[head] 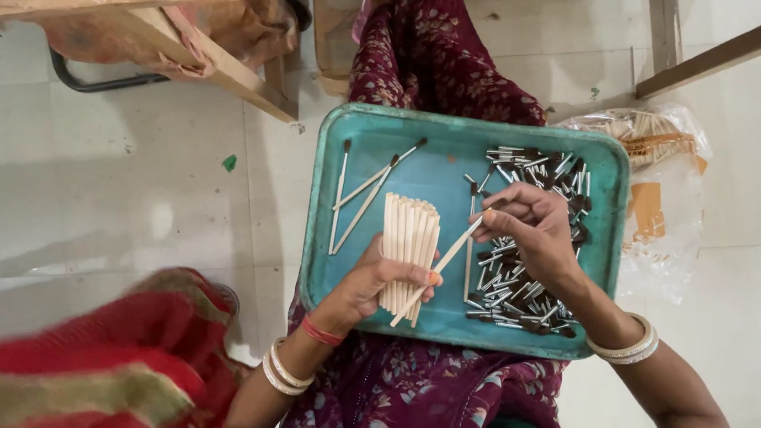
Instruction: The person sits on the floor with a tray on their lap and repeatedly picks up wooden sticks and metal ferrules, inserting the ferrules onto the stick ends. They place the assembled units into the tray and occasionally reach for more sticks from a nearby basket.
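Observation:
A teal tray [365,137] rests on my lap. My left hand [364,287] grips a bundle of pale wooden sticks [410,239], held upright over the tray's middle. My right hand [533,224] pinches a single wooden stick [444,262] that slants down towards the bundle. Under and around my right hand lies a pile of small dark-and-silver tips [524,174]. Three finished sticks with dark tips [369,192] lie loose in the tray's left half.
A clear plastic bag of more wooden sticks [644,136] lies on the tiled floor to the right of the tray. A red and green cloth [93,386] fills the lower left. A wooden table frame [230,66] crosses the top.

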